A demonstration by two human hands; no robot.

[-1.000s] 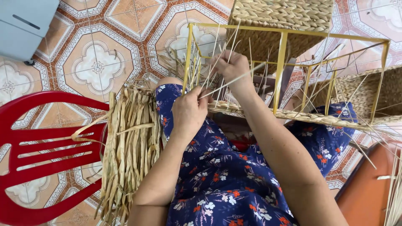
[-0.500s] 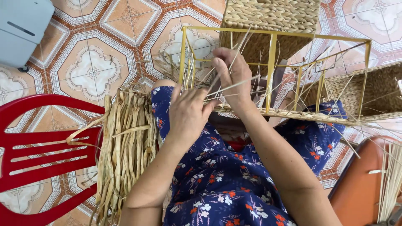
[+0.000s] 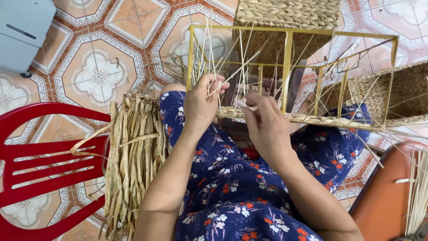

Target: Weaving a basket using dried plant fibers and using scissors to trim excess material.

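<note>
A patterned tile floor in orange, cream and grey spreads under the seated person, whose lap is covered by a blue flowered dress. The left hand is curled shut around a bunch of thin pale straws that stand upright, gripping them just above the woven band. The right hand is half closed, its fingertips pinching a strand at the woven edge, a plaited strip running along the lower bar of a yellow metal frame resting across the knees. Judging from this, the upright straws look brittle and could snap or slip out of the bunch if pulled sideways too hard; a loose pinch could let the weave slacken.

Just beside the left thigh lies a bundle of dried flat reeds, draped partly over a red plastic chair. Beyond the frame stands a finished woven basket, with another to the right. A grey box sits in the far left corner, and an orange seat shows at the lower right with more straws beside it.
</note>
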